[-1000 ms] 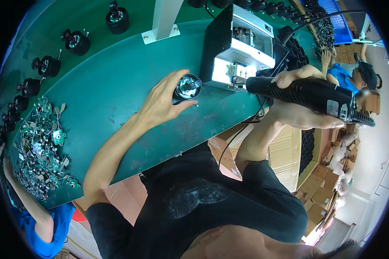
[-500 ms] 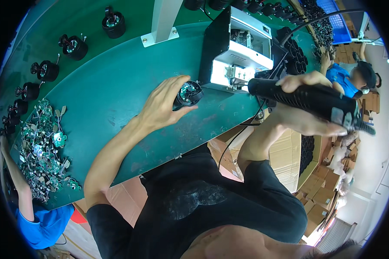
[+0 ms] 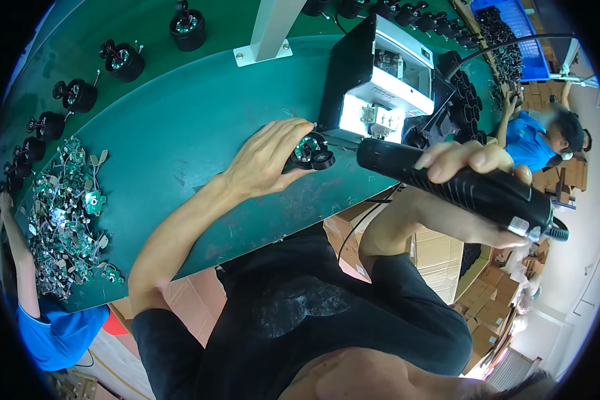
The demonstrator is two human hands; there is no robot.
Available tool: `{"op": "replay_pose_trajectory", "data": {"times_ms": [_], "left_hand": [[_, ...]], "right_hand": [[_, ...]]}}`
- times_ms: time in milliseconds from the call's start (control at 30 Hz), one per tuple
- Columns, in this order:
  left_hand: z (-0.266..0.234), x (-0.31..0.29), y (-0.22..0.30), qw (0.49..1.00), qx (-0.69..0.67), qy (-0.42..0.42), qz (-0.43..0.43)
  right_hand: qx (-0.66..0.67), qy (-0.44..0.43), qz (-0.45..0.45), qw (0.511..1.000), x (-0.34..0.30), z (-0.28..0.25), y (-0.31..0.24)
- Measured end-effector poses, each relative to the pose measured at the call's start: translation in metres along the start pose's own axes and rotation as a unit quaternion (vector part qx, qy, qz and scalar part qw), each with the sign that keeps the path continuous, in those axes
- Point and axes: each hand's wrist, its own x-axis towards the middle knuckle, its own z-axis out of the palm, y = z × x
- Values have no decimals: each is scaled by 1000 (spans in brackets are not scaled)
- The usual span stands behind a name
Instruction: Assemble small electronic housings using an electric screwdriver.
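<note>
My left hand [image 3: 263, 155] is closed round the side of a round black housing [image 3: 305, 160] with a green circuit board inside, resting on the green bench. A small black round part sits at the housing's right edge. My right hand [image 3: 457, 193] grips a black electric screwdriver [image 3: 407, 163], held nearly level. Its thin bit points left and reaches the housing's upper right side; I cannot tell whether it touches a screw. Just beyond stands a white and black screw feeder machine [image 3: 387, 90].
Loose circuit boards with wires [image 3: 67, 227] lie heaped at the left. Similar black housings [image 3: 123, 63] line the far side. A metal post [image 3: 270, 33] rises from the bench [image 3: 180, 147]. Co-workers in blue shirts [image 3: 530, 143] are at right and lower left. A blue crate [image 3: 520, 40] stands far right.
The screwdriver has moved left, from the screw feeder to the housing. The black part on the housing now sits lower and further right. The view has shifted slightly.
</note>
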Motion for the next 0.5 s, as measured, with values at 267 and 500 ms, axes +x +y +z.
{"op": "replay_pose_trajectory", "data": {"times_ms": [267,500], "left_hand": [[0,-2,-2,1000,-8,-1,17],[1,0,-1,1000,1,5,6]], "right_hand": [[30,22,23,999,-3,20,20],[11,-6,42,999,-2,32,34]]}}
